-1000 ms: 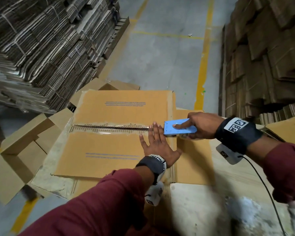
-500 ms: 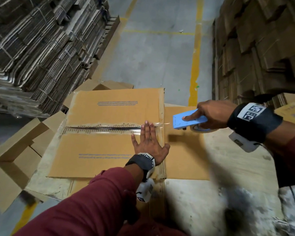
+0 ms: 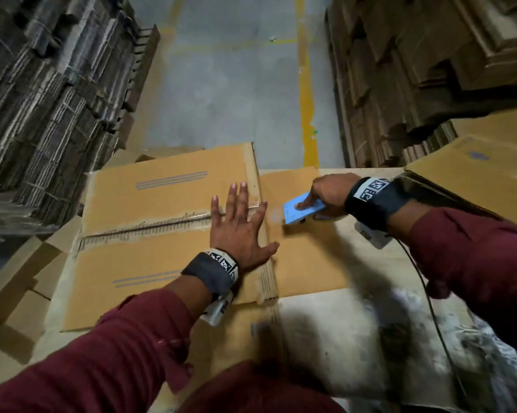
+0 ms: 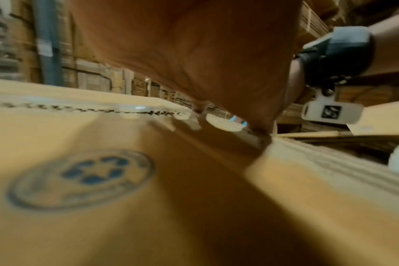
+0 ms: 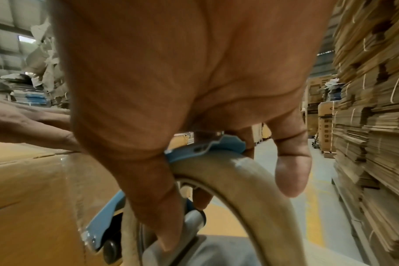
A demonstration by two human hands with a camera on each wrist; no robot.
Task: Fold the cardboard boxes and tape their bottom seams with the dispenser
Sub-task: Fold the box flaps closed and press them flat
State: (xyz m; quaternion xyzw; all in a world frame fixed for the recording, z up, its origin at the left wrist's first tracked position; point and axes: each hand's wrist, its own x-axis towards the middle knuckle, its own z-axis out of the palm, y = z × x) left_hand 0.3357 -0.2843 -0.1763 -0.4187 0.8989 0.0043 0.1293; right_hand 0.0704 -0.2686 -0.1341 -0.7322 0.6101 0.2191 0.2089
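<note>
Fingers (image 3: pixel 236 201) of left hand (image 3: pixel 239 231) spread flat on cardboard box (image 3: pixel 150 263).
Right hand (image 3: pixel 328 192) grips blue tape dispenser (image 3: pixel 302 210) beside its taped seam (image 3: pixel 150 228).

The cardboard box (image 3: pixel 150 234) lay flat on a work surface (image 3: pixel 355 317), with its bottom seam (image 3: pixel 150 226) running from left to right between the two flaps. The left hand (image 3: pixel 239 231) rested on the right end of this seam, and the right hand (image 3: pixel 328 193) held the tape dispenser (image 3: pixel 302 210) just beside the box's right edge. Stacks of flat cardboard (image 3: pixel 51 93) stood at the left behind the box, more stacks (image 3: pixel 430 70) at the right, and a floor aisle (image 3: pixel 230 93) ran between them.
</note>
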